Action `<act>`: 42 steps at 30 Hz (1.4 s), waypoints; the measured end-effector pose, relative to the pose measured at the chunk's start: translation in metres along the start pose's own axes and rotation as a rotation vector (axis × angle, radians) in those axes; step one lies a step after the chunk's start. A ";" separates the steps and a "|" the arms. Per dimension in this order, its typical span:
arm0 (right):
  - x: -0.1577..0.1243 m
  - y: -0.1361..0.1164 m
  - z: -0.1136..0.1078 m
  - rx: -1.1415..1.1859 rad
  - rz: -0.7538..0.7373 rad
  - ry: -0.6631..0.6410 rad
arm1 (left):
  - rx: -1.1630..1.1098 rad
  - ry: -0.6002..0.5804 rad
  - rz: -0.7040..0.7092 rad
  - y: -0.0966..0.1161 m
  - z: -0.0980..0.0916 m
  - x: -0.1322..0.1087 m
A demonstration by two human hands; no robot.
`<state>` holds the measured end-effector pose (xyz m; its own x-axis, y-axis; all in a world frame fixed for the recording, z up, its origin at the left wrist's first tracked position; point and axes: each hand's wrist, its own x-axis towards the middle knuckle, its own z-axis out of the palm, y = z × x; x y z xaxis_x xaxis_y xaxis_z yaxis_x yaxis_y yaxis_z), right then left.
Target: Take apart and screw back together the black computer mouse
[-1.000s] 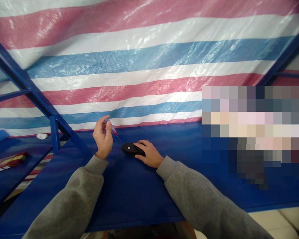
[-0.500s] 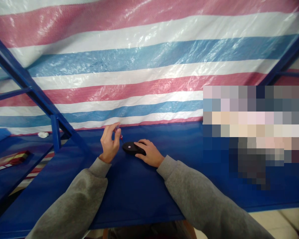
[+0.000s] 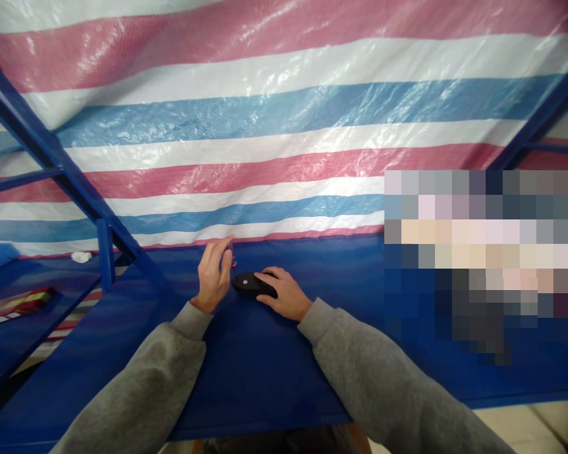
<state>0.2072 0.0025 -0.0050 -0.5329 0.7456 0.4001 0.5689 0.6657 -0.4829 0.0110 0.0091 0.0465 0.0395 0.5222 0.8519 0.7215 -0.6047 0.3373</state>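
Observation:
My left hand (image 3: pixel 213 279) is raised just above the blue table top and pinches a small syringe (image 3: pixel 231 255) with a red tip between its fingers. The fingers hide most of the syringe. My right hand (image 3: pixel 284 292) lies over a black computer mouse (image 3: pixel 248 284), fingers curved across its rear and side. The syringe's red end is close above the mouse, without touching it. Grey sweatshirt sleeves cover both forearms.
A blue tarpaulin covers the table top (image 3: pixel 260 384), backed by a red, white and blue striped tarp (image 3: pixel 246 151). A blue metal frame bar (image 3: pixel 105 255) stands left, beside a lower shelf holding a red-and-yellow box (image 3: pixel 21 304). A pixelated patch (image 3: pixel 483 265) covers the right.
My left hand has moved right, closer to the mouse, and the syringe has turned more upright, now mostly behind the fingers. My right hand stays on the mouse.

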 end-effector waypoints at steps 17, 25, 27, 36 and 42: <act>0.000 -0.001 -0.001 0.012 0.002 -0.010 | 0.012 0.097 0.081 -0.005 0.007 -0.007; 0.000 0.000 0.001 0.013 -0.002 -0.002 | 0.004 0.015 0.031 -0.006 0.006 -0.012; 0.000 0.000 0.001 0.018 -0.004 0.004 | 0.009 0.021 0.038 -0.007 0.006 -0.012; 0.000 -0.001 0.000 0.023 -0.003 0.004 | 0.010 0.068 0.058 -0.007 0.007 -0.011; 0.001 -0.001 0.001 0.019 -0.005 -0.004 | 0.012 0.030 0.060 -0.006 0.007 -0.013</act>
<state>0.2058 0.0023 -0.0045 -0.5380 0.7422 0.3996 0.5544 0.6687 -0.4954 0.0108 0.0105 0.0304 0.0621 0.4667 0.8822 0.7270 -0.6268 0.2804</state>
